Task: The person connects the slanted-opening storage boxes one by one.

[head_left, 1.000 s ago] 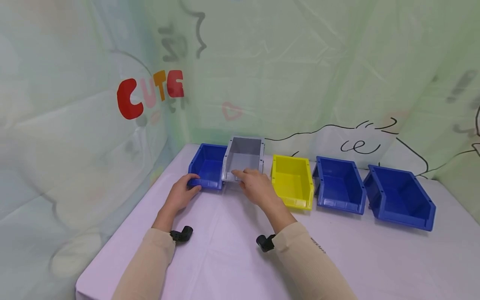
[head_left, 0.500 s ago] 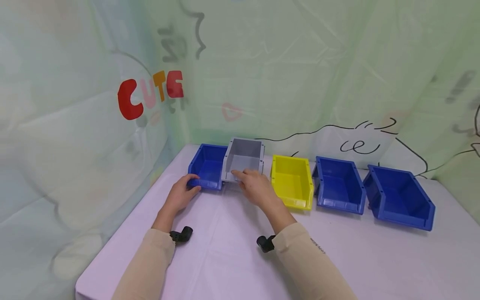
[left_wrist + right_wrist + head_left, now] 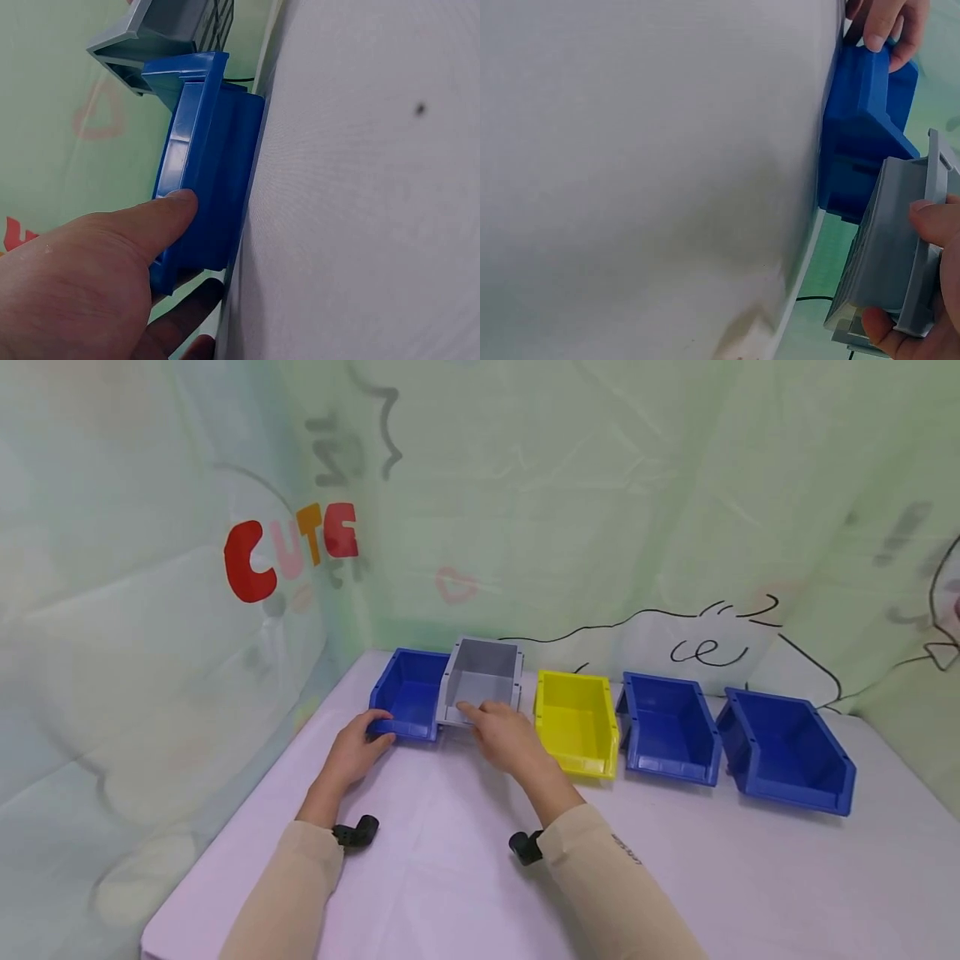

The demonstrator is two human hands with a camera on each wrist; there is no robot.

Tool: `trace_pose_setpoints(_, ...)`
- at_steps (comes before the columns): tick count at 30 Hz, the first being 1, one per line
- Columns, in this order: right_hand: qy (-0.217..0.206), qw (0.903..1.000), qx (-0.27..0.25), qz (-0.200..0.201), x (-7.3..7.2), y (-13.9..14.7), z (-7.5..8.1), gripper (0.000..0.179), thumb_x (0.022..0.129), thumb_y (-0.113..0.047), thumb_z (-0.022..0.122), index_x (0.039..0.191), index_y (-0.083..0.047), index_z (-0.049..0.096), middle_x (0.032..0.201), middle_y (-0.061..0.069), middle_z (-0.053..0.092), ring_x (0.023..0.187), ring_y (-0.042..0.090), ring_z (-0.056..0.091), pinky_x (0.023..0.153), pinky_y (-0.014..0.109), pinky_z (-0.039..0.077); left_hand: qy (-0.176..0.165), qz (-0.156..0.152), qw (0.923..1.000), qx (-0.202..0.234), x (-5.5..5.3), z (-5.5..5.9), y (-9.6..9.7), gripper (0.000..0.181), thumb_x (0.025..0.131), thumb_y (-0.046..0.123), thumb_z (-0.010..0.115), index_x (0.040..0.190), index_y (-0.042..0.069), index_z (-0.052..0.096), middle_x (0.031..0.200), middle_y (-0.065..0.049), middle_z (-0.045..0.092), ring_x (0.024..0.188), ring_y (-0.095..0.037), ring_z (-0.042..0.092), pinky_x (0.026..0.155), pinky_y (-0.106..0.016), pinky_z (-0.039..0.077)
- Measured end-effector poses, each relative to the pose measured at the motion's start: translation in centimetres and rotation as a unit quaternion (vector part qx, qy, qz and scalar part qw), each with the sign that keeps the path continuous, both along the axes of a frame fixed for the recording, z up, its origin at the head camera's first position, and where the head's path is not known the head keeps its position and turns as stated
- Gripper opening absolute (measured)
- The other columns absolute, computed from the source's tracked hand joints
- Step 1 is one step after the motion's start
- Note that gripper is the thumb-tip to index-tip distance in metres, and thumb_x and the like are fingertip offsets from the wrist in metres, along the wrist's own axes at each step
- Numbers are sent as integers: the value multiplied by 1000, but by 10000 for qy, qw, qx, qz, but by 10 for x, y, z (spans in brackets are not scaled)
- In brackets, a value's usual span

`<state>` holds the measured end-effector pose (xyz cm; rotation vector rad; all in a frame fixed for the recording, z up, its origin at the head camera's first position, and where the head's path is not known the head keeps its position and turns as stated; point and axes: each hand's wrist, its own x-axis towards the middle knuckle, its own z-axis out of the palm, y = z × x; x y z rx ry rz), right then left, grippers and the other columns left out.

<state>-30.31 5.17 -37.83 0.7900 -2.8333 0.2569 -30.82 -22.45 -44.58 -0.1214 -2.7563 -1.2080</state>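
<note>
My left hand (image 3: 354,750) grips the front left corner of a blue storage bin (image 3: 411,692), which stands at the far left of the row. In the left wrist view the thumb lies on that bin's front lip and the other fingers go round its side. My right hand (image 3: 512,742) holds a grey storage bin (image 3: 483,681) by its front edge, thumb beneath and a finger over the lip into the bin. The grey bin is raised off the table, close against the blue bin's right side. Both bins' insides look bare.
To the right stand a yellow bin (image 3: 576,718) and two more blue bins, a middle one (image 3: 670,727) and an end one (image 3: 787,747). All rest on a white-covered table (image 3: 442,877). A printed curtain (image 3: 570,510) hangs behind and on the left.
The head view has turned slightly, so everything sits a little further left in it. Both hands keep their holds, and the bins stand almost as before.
</note>
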Motion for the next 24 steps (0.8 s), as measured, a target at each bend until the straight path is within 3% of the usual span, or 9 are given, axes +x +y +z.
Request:
trace_pose_setpoints(8, -397, 9987, 279, -154, -1, -4, 3, 52, 106, -19, 57, 157, -24, 46, 123, 13, 66, 110, 30, 60, 97, 46, 56, -86, 18, 10000, -18, 1, 1, 0, 41, 101, 22, 64, 140, 10, 55, 157, -24, 46, 151, -44, 37, 123, -58, 31)
trace_pose_setpoints(24, -243, 9976, 572, -289, -4, -8, -11, 54, 107, -20, 56, 159, -29, 43, 132, 15, 64, 119, 32, 59, 102, 56, 53, -89, -20, 10000, 23, 0, 1, 0, 42, 101, 23, 66, 139, 9, 56, 156, -25, 48, 150, -45, 38, 123, -59, 31)
